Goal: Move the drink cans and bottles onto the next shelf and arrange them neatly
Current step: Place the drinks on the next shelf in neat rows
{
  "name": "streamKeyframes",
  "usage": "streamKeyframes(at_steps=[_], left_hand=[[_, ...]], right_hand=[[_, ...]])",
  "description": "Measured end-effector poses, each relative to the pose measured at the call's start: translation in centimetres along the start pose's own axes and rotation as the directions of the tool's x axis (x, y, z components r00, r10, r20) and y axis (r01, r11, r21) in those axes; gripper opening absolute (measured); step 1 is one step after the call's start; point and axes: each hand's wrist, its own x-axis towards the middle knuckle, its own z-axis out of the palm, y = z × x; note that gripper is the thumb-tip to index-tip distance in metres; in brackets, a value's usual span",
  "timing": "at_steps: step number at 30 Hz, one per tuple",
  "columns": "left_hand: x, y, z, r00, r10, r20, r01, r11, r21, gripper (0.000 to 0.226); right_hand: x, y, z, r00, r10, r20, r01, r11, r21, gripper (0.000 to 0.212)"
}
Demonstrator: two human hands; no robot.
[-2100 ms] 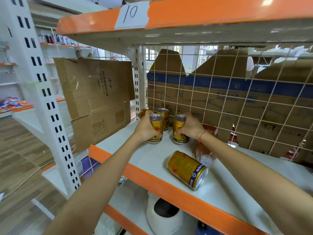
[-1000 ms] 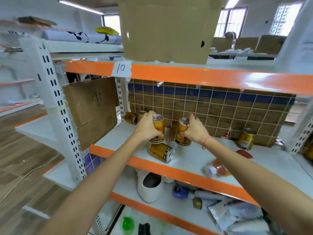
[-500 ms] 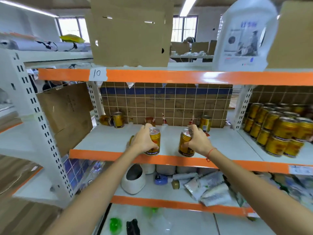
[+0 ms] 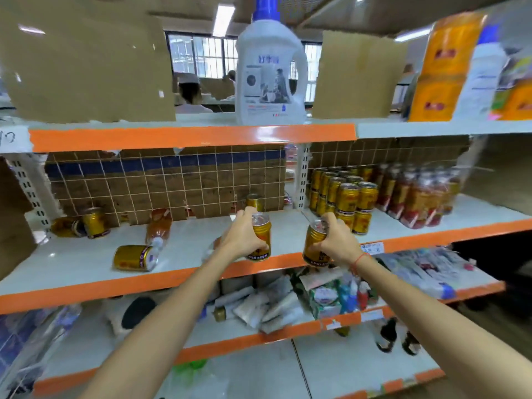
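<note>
Both arms reach forward, nearly straight. The left hand [image 4: 244, 237] grips a gold can [image 4: 260, 239]. The right hand [image 4: 337, 242] grips another can [image 4: 315, 243].

A single wide-angle view looks from the person's head, facing the shelving [image 4: 178, 279] straight on and tilted slightly down. It sits close, at arm's reach (both forearms stretch in from the bottom edge). Straight lines bow toward the frame's borders.

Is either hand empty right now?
No: the left hand grips one gold can and the right hand grips another gold can.
</note>
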Motion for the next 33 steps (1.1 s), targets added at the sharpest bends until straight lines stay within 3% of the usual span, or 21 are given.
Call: streamKeyframes(at_steps=[6,10,15,26,33], left_hand=[[0.4,8.0,6.6,0.991,0.09,0.097,-0.09,0.996,-0.008,0.092],[0.3,12.3,10.6,0.981,0.149,0.128,-0.146,0.989,-0.038,0.081],[1.0,16.2,14.1,0.959,0.214,0.188,-0.201,0.976,-0.088,0.085],[7.7,21.1,19.0,0.92,0.317,0.23,-0.321,0.947,-0.02,0.087],[11.3,23.0,21.6,0.924,0.301,0.236,-0.306,0.952,-0.012,0.092]], right_hand=[[-2.9,7.9,-6.7,0.995,0.084,-0.06,-0.088,0.994,-0.067,0.076],[-4.6,12.1,-10.3,0.985,0.135,-0.111,-0.146,0.985,-0.092,0.08],[-5.7,16.4,-13.0,0.966,0.208,-0.157,-0.222,0.972,-0.08,0.078],[-1.7,21.3,-15.6,0.928,0.289,-0.233,-0.315,0.946,-0.081,0.08],[1.9,24.5,-16.3,0.924,0.301,-0.236,-0.324,0.944,-0.063,0.082]])
